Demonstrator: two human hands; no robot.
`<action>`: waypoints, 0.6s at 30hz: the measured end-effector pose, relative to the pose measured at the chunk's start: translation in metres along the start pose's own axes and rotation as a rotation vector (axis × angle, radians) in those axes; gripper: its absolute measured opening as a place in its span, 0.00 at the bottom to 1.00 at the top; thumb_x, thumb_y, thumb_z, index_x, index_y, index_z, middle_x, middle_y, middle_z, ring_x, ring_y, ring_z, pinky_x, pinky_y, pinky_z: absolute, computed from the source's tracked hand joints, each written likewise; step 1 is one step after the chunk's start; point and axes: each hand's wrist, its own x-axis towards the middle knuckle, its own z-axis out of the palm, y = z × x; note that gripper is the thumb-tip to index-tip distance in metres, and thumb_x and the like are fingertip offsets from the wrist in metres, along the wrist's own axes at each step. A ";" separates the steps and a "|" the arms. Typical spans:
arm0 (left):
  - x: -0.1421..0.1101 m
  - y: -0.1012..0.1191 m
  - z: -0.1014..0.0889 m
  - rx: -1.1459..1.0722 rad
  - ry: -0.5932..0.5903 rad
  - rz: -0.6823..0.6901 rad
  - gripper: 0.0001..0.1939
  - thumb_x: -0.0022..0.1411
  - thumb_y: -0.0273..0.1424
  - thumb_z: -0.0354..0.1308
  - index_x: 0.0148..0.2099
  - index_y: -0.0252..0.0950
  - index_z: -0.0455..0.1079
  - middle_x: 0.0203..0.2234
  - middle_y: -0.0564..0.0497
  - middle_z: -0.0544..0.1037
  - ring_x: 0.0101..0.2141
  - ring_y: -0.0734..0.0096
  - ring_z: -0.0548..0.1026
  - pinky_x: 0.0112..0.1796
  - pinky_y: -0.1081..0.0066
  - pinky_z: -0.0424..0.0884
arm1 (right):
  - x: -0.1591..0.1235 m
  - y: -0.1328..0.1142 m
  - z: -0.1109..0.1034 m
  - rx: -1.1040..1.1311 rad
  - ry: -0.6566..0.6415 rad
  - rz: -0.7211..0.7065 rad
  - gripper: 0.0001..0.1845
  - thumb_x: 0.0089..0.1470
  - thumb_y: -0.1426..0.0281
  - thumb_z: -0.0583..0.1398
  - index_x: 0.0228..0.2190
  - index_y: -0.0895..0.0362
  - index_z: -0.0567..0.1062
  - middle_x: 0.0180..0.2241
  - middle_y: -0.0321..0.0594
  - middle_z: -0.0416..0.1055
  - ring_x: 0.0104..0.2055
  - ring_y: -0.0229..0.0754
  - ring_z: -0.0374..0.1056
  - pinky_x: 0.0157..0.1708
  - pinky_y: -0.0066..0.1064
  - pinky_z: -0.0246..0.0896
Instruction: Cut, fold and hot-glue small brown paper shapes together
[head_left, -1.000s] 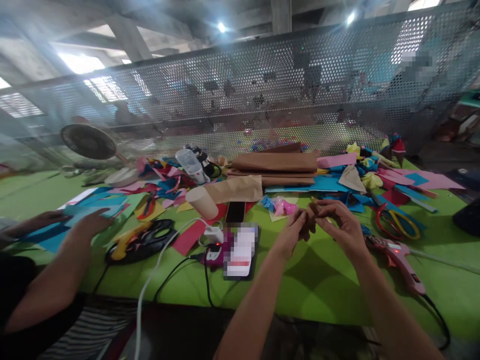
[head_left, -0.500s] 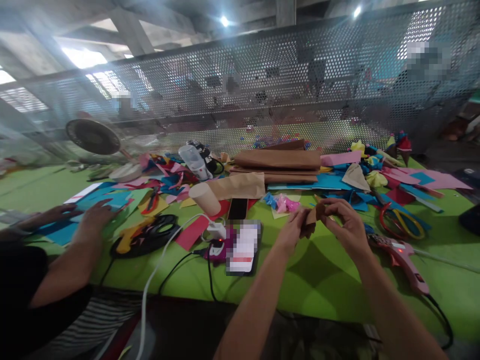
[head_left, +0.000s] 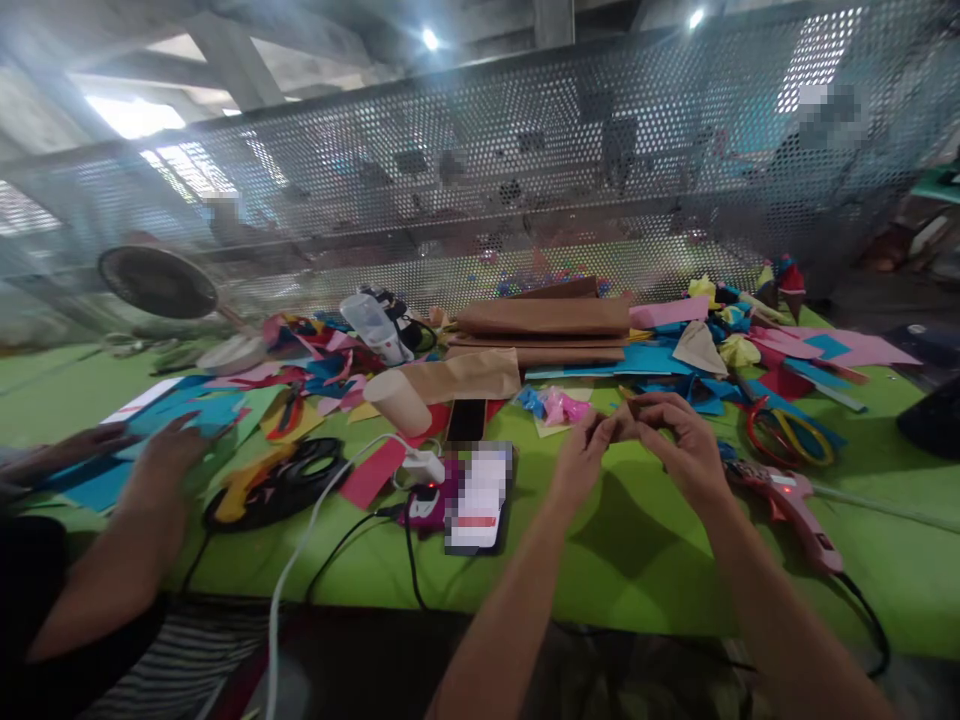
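Between my two hands, above the green table (head_left: 622, 600), is a small folded piece of brown paper (head_left: 621, 424). My left hand (head_left: 583, 455) pinches its left side, and my right hand (head_left: 675, 440) grips the other side with thumb and curled fingers. Much of the paper is hidden behind the fingers. Just past my hands lie a blue and pink crumpled bundle (head_left: 559, 406) and blue paper (head_left: 701, 395). To the right of my right hand rests a pink glue gun (head_left: 802, 510), near scissors with red and yellow handles (head_left: 791, 437).
A phone (head_left: 480, 500) lies beside a purple power strip (head_left: 431, 510) with a white cable. Folded brown paper (head_left: 544, 318) is stacked behind. At left, another person's hands (head_left: 161, 450) rest on blue paper near a yellow glue gun (head_left: 244, 485). A metal mesh panel (head_left: 450, 220) stands behind.
My fingers have closed in around the brown paper, and less of it shows. The whole view has shifted, so the table's things appear slightly further left.
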 end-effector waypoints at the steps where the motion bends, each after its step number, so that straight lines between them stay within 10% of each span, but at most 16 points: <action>1: 0.000 0.000 0.000 0.011 0.018 0.012 0.20 0.70 0.49 0.52 0.35 0.37 0.63 0.27 0.55 0.65 0.29 0.74 0.62 0.31 0.72 0.60 | 0.000 0.000 0.000 0.004 -0.008 -0.003 0.05 0.58 0.69 0.64 0.29 0.52 0.78 0.44 0.42 0.75 0.47 0.48 0.72 0.46 0.38 0.66; 18: -0.001 0.003 -0.002 -0.038 0.058 -0.014 0.25 0.69 0.54 0.50 0.33 0.37 0.62 0.24 0.56 0.62 0.25 0.75 0.59 0.27 0.73 0.56 | 0.003 0.006 0.002 -0.092 0.019 -0.014 0.09 0.56 0.66 0.67 0.27 0.53 0.75 0.46 0.45 0.74 0.44 0.48 0.73 0.38 0.39 0.69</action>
